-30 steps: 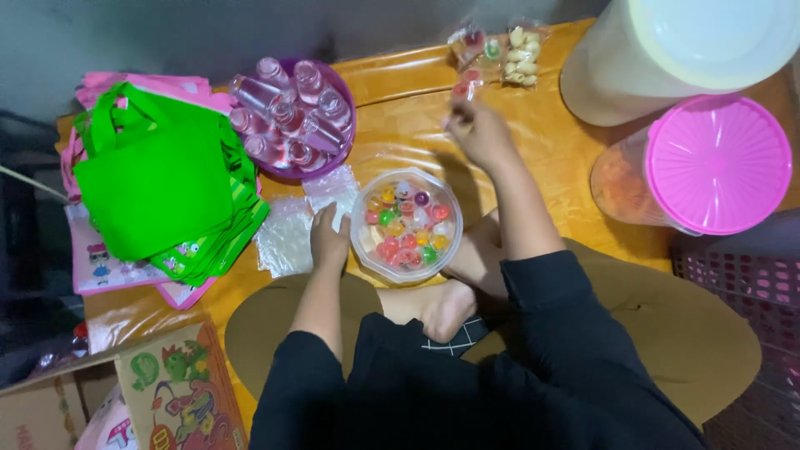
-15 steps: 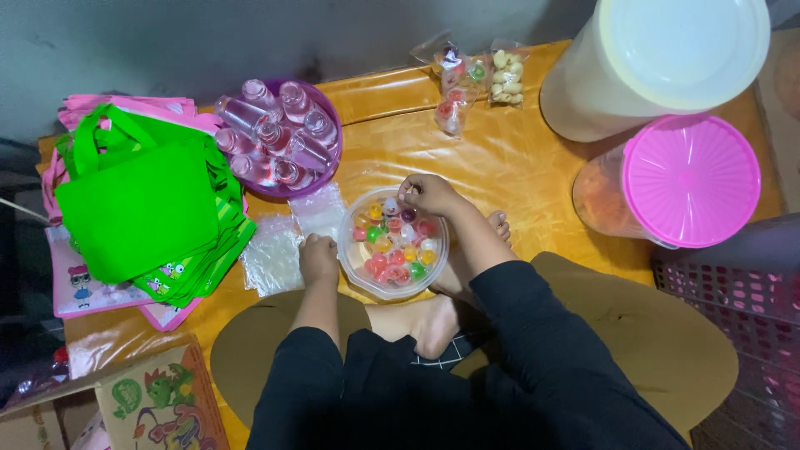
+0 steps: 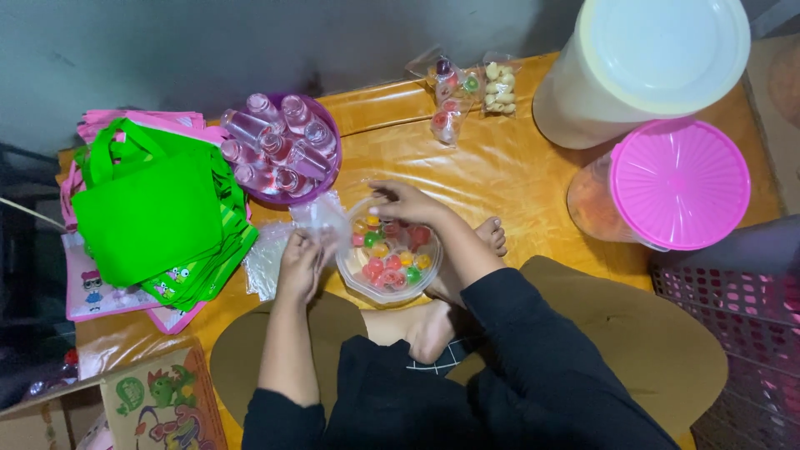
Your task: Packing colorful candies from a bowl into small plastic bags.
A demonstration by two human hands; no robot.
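Crowded orange mat (image 3: pixel 517 167), hands (image 3: pixel 400 202) over hemmed-in candy bowl (image 3: pixel 390 258).

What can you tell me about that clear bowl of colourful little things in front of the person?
The clear bowl looks like thin see-through plastic, round and shallow, standing upright on the orange mat by the person's bare feet. It holds small red, pink, yellow, orange and green pieces. The right hand reaches over its far rim; the left hand is beside its left edge, at a clear plastic bag.

I counted two hands, left hand (image 3: pixel 298 265) and right hand (image 3: pixel 400 200), one clear bowl of candies (image 3: pixel 388 260), one purple bowl of small bottles (image 3: pixel 283 150), two big lidded containers, white (image 3: pixel 646 71) and pink-lidded (image 3: pixel 667 187), and three filled packets (image 3: pixel 471 87).
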